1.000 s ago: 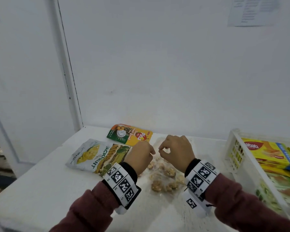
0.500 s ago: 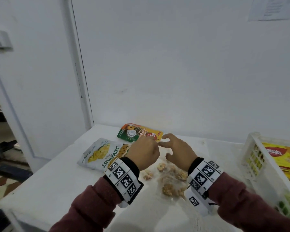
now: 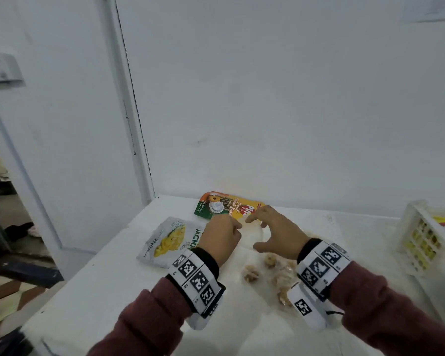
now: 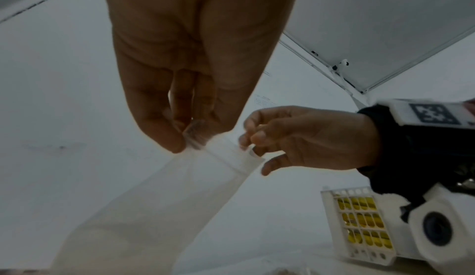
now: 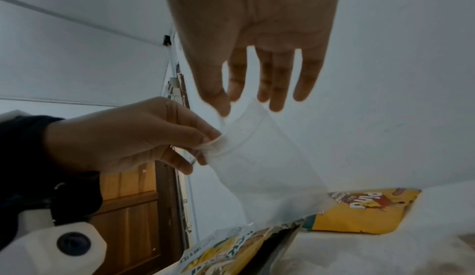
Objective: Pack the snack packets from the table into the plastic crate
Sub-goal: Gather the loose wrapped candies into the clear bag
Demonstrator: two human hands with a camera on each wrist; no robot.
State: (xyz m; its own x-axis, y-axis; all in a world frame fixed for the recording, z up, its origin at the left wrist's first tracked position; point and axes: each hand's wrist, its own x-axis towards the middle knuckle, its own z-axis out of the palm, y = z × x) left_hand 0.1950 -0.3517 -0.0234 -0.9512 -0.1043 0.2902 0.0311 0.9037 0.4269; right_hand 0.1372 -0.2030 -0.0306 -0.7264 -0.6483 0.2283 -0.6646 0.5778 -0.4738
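Farthest left of the grip, flat on the white bench (image 3: pixel 93 299): a jackfruit chips packet (image 3: pixel 168 240), white with yellow fruit print, one edge hidden under the left wrist. Just beyond the grip, near the wall: a yellow and green Pino packet (image 3: pixel 226 204), lying flat, partly covered by the fingertips in the head view. Left hand (image 3: pixel 220 237), fingers curled together, thumb and fingertips pinched on the top corner of a clear plastic bag of snack pieces (image 4: pixel 180 188); corner lifted off the bench, film stretched down and toward the body. Directly right of that pinch, the bag's sealed top strip running across to the right hand (image 3: pixel 275 233). Right hand's fingers spread and only loosely bent, thumb and forefinger tips at the strip's other corner; touching or merely beside it, cannot tell from the wrist views. Below and nearer than the grip, brown snack pieces (image 3: pixel 252 274) lying in the bag's lower part on the bench, between the two wrists. Well right of the grip, at the bench's edge of view: the white plastic crate (image 3: pixel 409 227), lattice wall facing the hands, yellow packets showing inside.
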